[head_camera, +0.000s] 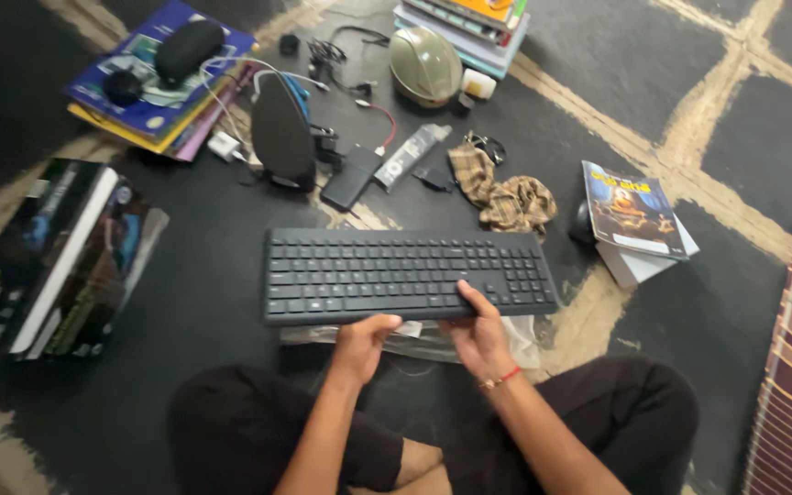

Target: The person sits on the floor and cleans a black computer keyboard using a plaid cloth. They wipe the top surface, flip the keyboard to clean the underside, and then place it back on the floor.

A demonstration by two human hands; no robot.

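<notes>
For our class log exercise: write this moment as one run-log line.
left hand: grips keyboard front edge | right hand: grips same edge, thumb on keys | plastic wrap beneath

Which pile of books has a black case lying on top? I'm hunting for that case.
The book stack at far left; the black case lies on its blue cover. The other stacks carry no case.

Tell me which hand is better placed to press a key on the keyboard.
Right, probably. The right hand already has its thumb lying on the keys at the near edge of the black keyboard; the left hand grips the edge from below.
</notes>
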